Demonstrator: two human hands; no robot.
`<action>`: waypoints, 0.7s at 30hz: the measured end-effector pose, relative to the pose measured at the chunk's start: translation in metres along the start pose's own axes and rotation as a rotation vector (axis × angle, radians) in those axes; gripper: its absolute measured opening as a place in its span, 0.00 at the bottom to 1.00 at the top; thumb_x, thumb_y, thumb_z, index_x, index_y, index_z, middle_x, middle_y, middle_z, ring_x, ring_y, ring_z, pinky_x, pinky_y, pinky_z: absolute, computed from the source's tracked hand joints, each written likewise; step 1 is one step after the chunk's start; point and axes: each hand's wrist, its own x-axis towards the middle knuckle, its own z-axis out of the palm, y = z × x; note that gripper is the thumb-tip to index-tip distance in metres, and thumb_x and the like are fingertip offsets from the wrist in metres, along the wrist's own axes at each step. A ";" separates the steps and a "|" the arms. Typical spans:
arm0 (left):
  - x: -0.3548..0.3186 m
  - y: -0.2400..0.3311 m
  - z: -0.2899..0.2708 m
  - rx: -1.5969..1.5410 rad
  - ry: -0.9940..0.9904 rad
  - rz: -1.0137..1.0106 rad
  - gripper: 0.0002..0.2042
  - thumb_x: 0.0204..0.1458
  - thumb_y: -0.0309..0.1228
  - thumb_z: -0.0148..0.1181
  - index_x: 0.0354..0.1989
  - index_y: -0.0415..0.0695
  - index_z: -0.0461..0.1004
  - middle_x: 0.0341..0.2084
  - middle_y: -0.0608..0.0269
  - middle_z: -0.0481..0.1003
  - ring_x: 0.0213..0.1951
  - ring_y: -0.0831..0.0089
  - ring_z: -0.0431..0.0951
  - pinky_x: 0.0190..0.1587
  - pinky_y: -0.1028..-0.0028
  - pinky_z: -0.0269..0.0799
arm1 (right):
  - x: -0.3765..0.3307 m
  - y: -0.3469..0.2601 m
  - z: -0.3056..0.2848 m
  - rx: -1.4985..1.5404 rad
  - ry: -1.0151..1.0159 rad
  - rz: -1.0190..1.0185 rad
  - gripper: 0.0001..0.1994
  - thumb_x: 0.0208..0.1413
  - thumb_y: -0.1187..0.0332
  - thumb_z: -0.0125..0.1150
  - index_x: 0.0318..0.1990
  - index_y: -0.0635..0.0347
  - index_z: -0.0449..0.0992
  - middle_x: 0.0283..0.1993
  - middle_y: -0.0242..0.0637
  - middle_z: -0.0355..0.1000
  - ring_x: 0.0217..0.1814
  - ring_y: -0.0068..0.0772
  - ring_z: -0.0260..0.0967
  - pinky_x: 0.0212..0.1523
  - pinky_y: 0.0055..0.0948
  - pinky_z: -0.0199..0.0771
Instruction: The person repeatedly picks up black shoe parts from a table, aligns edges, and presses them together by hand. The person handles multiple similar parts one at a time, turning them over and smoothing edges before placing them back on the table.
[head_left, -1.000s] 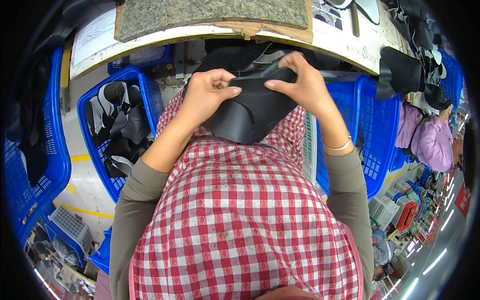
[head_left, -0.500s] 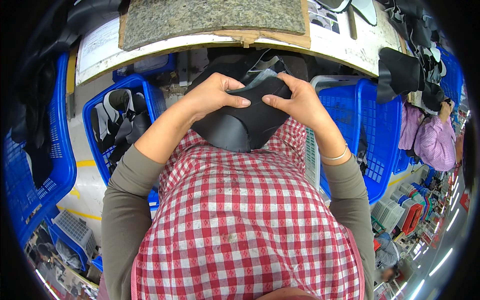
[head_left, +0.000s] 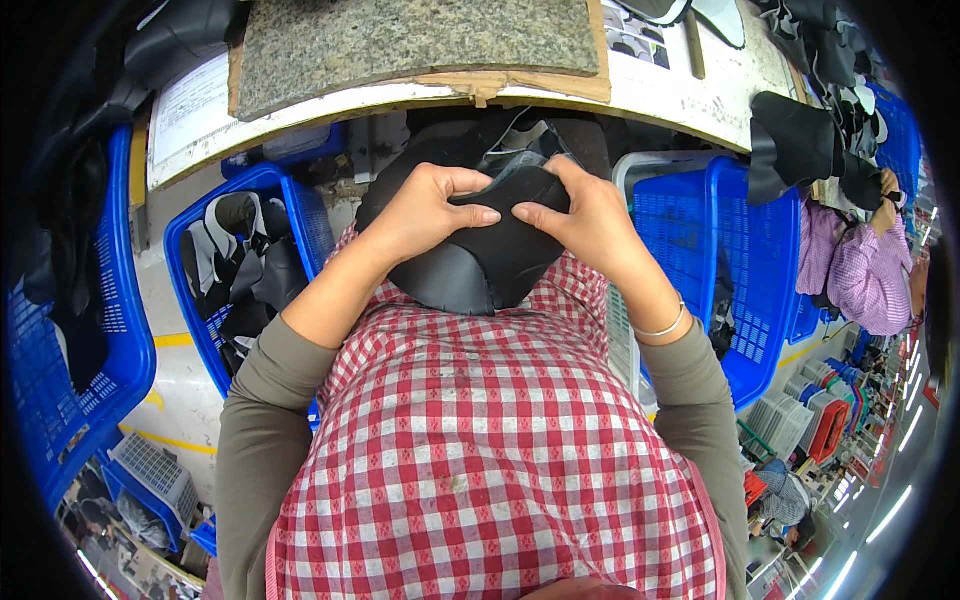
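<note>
A black shoe upper (head_left: 500,245) is held over my lap, just in front of the table edge. Its smooth rounded end points toward me, and a grey lining shows along the opening at its far side. My left hand (head_left: 432,212) grips the upper's left edge, thumb on top and fingers tucked behind the rim. On the other side my right hand (head_left: 590,212) pinches the edge the same way, its thumb close to the left one. The fingertips behind the material are hidden. More black material lies beyond, under the table.
A stone slab (head_left: 420,50) lies on the white table (head_left: 690,110). Blue baskets stand on both sides: one with black and white pieces (head_left: 240,250) at left, another (head_left: 740,290) at right. Black pieces (head_left: 795,140) overhang the table's right corner, near a person in a pink checked sleeve (head_left: 870,280).
Both hands have come slightly nearer to each other on the upper, the right thumb shifting left. The upper's near end has dropped a little toward my lap. The view has tilted slightly.
</note>
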 end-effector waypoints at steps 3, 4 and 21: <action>0.000 -0.002 0.001 0.001 0.005 0.023 0.18 0.52 0.20 0.72 0.53 0.37 0.83 0.44 0.63 0.85 0.44 0.79 0.81 0.50 0.75 0.78 | -0.005 0.002 0.005 0.175 0.139 0.033 0.18 0.55 0.64 0.77 0.46 0.62 0.76 0.42 0.47 0.82 0.47 0.48 0.83 0.48 0.38 0.80; 0.000 -0.002 0.001 0.010 0.014 0.032 0.19 0.52 0.20 0.72 0.54 0.37 0.83 0.45 0.62 0.85 0.45 0.79 0.82 0.51 0.74 0.79 | -0.006 0.004 0.006 0.254 0.137 0.087 0.16 0.56 0.68 0.75 0.45 0.63 0.75 0.43 0.47 0.81 0.49 0.43 0.82 0.50 0.37 0.79; 0.002 0.017 -0.005 -0.038 -0.078 -0.099 0.18 0.56 0.21 0.70 0.56 0.37 0.82 0.46 0.61 0.85 0.47 0.81 0.82 0.52 0.77 0.78 | -0.004 0.012 0.002 0.500 0.059 0.070 0.14 0.55 0.67 0.77 0.41 0.64 0.78 0.37 0.42 0.81 0.39 0.36 0.80 0.41 0.34 0.78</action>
